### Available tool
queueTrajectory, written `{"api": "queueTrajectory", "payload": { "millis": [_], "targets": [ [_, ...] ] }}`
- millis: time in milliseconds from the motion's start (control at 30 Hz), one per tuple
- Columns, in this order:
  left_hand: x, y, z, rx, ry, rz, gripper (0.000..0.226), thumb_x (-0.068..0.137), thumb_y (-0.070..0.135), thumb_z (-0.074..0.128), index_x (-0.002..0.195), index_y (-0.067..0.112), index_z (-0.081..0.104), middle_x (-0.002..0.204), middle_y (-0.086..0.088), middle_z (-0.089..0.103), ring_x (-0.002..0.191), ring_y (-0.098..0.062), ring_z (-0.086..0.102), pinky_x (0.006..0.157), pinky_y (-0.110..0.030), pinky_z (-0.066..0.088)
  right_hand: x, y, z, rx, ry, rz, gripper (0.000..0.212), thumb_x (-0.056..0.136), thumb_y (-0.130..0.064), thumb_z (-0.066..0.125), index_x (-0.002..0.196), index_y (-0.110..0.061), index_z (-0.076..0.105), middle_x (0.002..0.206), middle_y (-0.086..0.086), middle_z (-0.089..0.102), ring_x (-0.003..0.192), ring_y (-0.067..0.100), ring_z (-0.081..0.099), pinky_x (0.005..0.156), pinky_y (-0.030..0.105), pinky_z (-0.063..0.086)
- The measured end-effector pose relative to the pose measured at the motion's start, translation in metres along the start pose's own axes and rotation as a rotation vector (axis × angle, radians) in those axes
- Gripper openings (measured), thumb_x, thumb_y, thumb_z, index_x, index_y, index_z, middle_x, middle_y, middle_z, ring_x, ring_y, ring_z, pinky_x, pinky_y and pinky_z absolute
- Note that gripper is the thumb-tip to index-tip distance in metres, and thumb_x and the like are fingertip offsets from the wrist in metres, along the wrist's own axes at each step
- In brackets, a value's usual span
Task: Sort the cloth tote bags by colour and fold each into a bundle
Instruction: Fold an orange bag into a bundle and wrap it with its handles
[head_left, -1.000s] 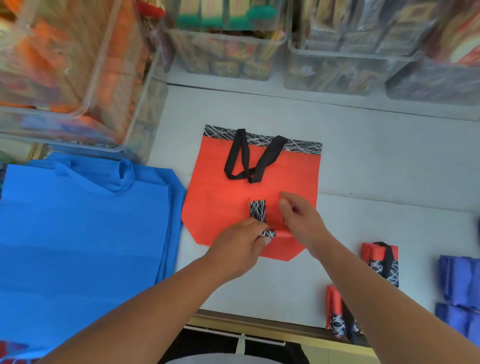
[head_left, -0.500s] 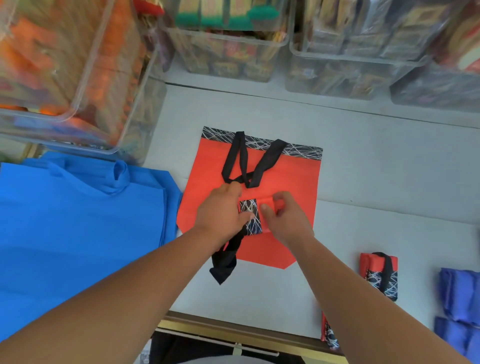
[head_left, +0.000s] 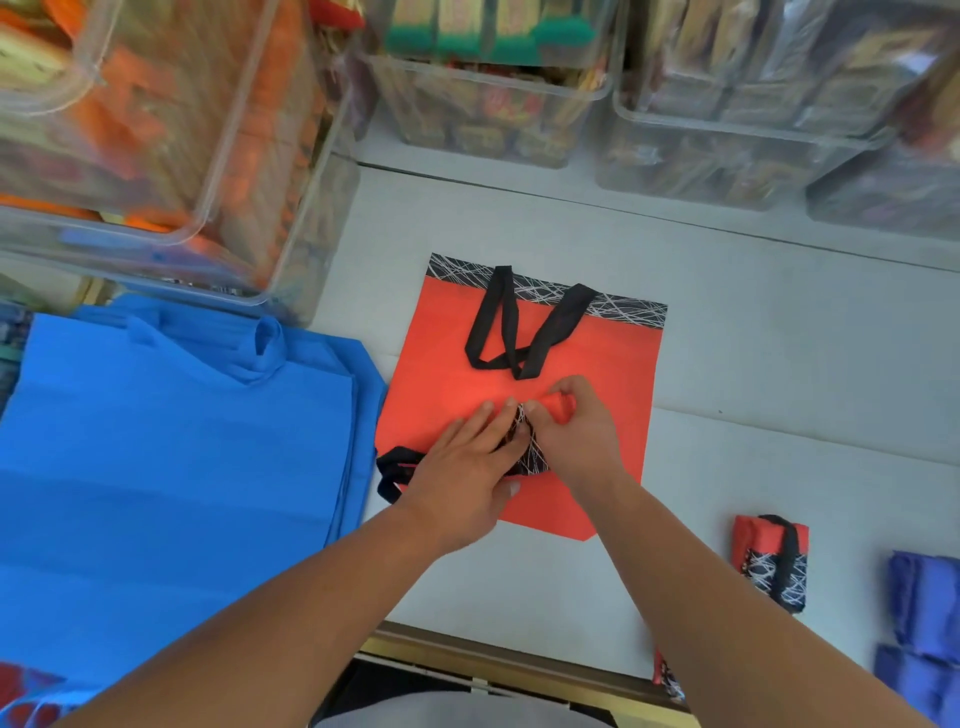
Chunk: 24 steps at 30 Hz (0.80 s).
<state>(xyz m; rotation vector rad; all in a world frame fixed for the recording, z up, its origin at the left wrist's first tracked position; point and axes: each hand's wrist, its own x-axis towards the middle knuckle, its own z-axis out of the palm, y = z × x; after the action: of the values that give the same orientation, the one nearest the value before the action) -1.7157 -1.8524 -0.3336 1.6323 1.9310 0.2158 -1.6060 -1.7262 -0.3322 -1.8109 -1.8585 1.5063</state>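
Bundle (head_left: 531, 446) sits mid flat red bag (head_left: 608, 364), between your hands. Left hand (head_left: 467, 467) presses it, fingers straight; right hand (head_left: 576, 436) pinches its red end. Strap (head_left: 393, 466) trails leftward (left hand nearer), probably wrapping next.

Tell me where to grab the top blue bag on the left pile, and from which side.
Probably take the top blue bag by its handle loop at the far edge, coming from above. The cloth lies flat and wide, and only that loop stands up off it.
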Motion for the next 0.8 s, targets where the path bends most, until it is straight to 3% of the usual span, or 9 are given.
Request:
{"api": "queueTrajectory", "payload": {
  "millis": [67, 133, 233, 333, 433, 500, 567, 667, 800],
  "targets": [
    [-0.009, 0.005, -0.005, -0.215, 0.141, -0.002, 0.059, 0.098, 0.033, 0.059, 0.154, 0.024, 0.041, 0.167, 0.003, 0.021, 0.153, -0.016, 0.021, 0.124, -0.037, 0.023, -0.015, -0.007, -0.008, 0.098, -0.042, -0.027, 0.021, 0.087, -0.029, 0.075, 0.092, -0.027, 0.054, 0.076, -0.005, 0.051, 0.061, -0.001, 0.045, 0.063, 0.024, 0.045],
    [-0.025, 0.014, -0.01, -0.411, 0.264, -0.122, 0.055, 0.095, 0.036, 0.067, 0.146, 0.026, 0.05, 0.156, 0.011, 0.042, 0.142, -0.005, 0.038, 0.115, -0.029, 0.036, -0.038, -0.004, -0.017, 0.203, -0.101, 0.006, 0.02, 0.087, -0.019, 0.075, 0.092, -0.024, 0.056, 0.076, -0.002, 0.052, 0.063, 0.005, 0.045, 0.062, 0.025, 0.043],
    [-0.051, 0.024, -0.005, -0.656, 0.204, -0.307, 0.048, 0.093, 0.039, 0.07, 0.138, 0.033, 0.053, 0.129, 0.021, 0.059, 0.12, 0.002, 0.055, 0.103, -0.024, 0.045, -0.08, 0.012, -0.025, 0.487, -0.226, 0.086, 0.022, 0.088, -0.005, 0.074, 0.097, -0.015, 0.057, 0.087, 0.007, 0.06, 0.078, 0.015, 0.053, 0.071, 0.03, 0.046],
    [-0.068, 0.028, 0.009, -0.836, 0.112, -0.316, 0.034, 0.094, 0.033, 0.07, 0.126, 0.036, 0.061, 0.104, 0.013, 0.07, 0.095, 0.001, 0.064, 0.089, -0.028, 0.053, -0.109, 0.029, -0.026, 0.57, -0.219, 0.169, 0.022, 0.089, -0.002, 0.072, 0.099, -0.014, 0.057, 0.089, 0.013, 0.062, 0.083, 0.018, 0.056, 0.074, 0.03, 0.047],
    [-0.074, 0.031, 0.022, -0.849, 0.071, -0.375, 0.025, 0.09, 0.028, 0.073, 0.112, 0.032, 0.062, 0.088, 0.006, 0.067, 0.073, -0.003, 0.058, 0.074, -0.027, 0.049, -0.129, 0.053, -0.016, 0.193, -0.039, -0.025, 0.027, 0.092, -0.018, 0.072, 0.112, -0.032, 0.06, 0.099, 0.006, 0.066, 0.089, 0.019, 0.061, 0.08, 0.037, 0.052],
    [-0.07, 0.029, 0.031, -0.777, 0.08, -0.401, 0.022, 0.088, 0.03, 0.075, 0.104, 0.031, 0.06, 0.083, 0.006, 0.064, 0.07, -0.007, 0.057, 0.071, -0.031, 0.049, -0.138, 0.073, -0.008, -0.236, 0.135, -0.369, 0.041, 0.092, -0.022, 0.07, 0.13, -0.026, 0.058, 0.124, 0.002, 0.061, 0.112, 0.023, 0.059, 0.093, 0.04, 0.051],
    [-0.065, 0.027, 0.04, -0.731, 0.075, -0.396, 0.02, 0.088, 0.029, 0.075, 0.102, 0.031, 0.061, 0.079, 0.008, 0.063, 0.07, -0.011, 0.059, 0.071, -0.032, 0.049, -0.141, 0.092, -0.002, -0.476, 0.122, -0.601, 0.048, 0.095, -0.021, 0.062, 0.142, -0.016, 0.054, 0.149, 0.009, 0.048, 0.138, 0.032, 0.045, 0.109, 0.046, 0.044],
    [-0.058, 0.028, 0.052, -0.724, 0.097, -0.324, 0.02, 0.087, 0.028, 0.074, 0.105, 0.033, 0.068, 0.078, 0.007, 0.066, 0.073, -0.013, 0.061, 0.073, -0.033, 0.053, -0.137, 0.122, 0.005, -0.602, -0.042, -0.609, 0.054, 0.103, -0.028, 0.044, 0.155, -0.015, 0.038, 0.164, 0.007, 0.03, 0.154, 0.034, 0.018, 0.119, 0.053, 0.032],
    [-0.074, 0.02, 0.052, -0.341, 0.32, -0.137, 0.028, 0.089, 0.027, 0.073, 0.115, 0.019, 0.068, 0.102, 0.003, 0.064, 0.094, -0.011, 0.053, 0.084, -0.029, 0.046, -0.125, 0.132, 0.012, -0.716, -0.072, -0.478, 0.056, 0.104, -0.034, 0.033, 0.159, -0.023, 0.027, 0.166, 0.008, 0.023, 0.155, 0.033, 0.016, 0.119, 0.058, 0.027]
  ]
}}
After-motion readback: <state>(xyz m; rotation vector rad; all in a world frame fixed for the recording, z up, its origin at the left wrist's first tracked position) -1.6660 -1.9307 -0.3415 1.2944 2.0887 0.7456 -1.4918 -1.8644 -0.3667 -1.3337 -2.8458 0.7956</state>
